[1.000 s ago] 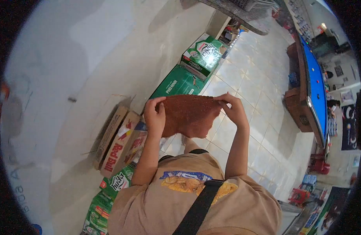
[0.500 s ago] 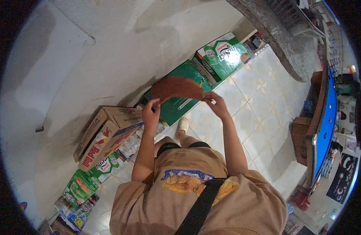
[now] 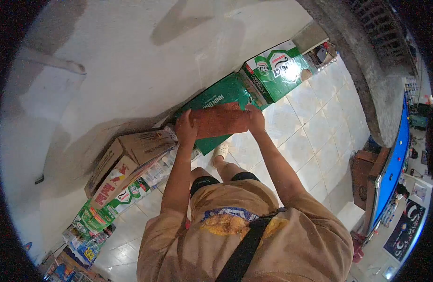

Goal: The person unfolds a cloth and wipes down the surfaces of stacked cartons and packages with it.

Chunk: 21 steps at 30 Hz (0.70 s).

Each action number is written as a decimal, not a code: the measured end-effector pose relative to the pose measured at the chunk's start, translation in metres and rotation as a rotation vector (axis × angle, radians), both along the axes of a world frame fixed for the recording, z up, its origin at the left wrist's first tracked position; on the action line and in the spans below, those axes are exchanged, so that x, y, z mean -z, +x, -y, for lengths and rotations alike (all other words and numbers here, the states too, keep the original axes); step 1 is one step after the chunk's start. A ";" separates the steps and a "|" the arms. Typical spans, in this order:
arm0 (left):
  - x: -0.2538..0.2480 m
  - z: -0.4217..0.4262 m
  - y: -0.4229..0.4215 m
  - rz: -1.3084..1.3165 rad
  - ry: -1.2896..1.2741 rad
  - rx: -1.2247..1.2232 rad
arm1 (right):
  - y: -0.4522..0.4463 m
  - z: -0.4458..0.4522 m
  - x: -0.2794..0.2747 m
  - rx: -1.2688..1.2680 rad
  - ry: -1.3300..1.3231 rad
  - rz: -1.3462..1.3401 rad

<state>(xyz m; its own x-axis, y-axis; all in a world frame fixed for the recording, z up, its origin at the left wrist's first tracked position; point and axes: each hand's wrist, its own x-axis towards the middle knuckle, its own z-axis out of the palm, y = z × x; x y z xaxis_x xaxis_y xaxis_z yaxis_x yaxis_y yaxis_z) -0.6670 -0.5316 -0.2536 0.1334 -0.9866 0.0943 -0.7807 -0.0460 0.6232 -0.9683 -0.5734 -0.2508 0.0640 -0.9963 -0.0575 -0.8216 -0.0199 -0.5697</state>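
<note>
A reddish-brown cloth (image 3: 221, 122) stretches between my two hands, in front of my body and over a green box (image 3: 211, 99). My left hand (image 3: 186, 128) is closed on its left end, and my right hand (image 3: 256, 120) grips the right end. The cloth looks doubled over, with an uneven upper edge. It covers part of the green box below. Whether it touches the box I cannot tell.
A green and white carton (image 3: 275, 70) stands beyond the green box along the wall (image 3: 132, 56). At left is a Red Bull carton (image 3: 132, 157) above packaged goods. Tiled floor (image 3: 301, 145) lies to the right, with a blue pool table (image 3: 390, 174) farther off.
The cloth was arched upward and away from my hands; it now hangs straighter between them. My hands have closed more fully on its ends. The view has shifted slightly.
</note>
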 end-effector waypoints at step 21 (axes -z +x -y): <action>0.092 0.008 -0.130 0.346 0.076 0.262 | 0.014 0.012 0.073 -0.466 0.158 -0.442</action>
<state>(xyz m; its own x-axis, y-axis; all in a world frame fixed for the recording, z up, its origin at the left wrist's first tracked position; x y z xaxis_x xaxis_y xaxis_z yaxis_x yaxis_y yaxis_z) -0.7969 -0.5393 -0.3459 -0.1491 -0.9887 0.0157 -0.9341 0.1460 0.3257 -0.9544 -0.5850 -0.3240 0.4234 -0.8474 -0.3204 -0.9043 -0.3740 -0.2059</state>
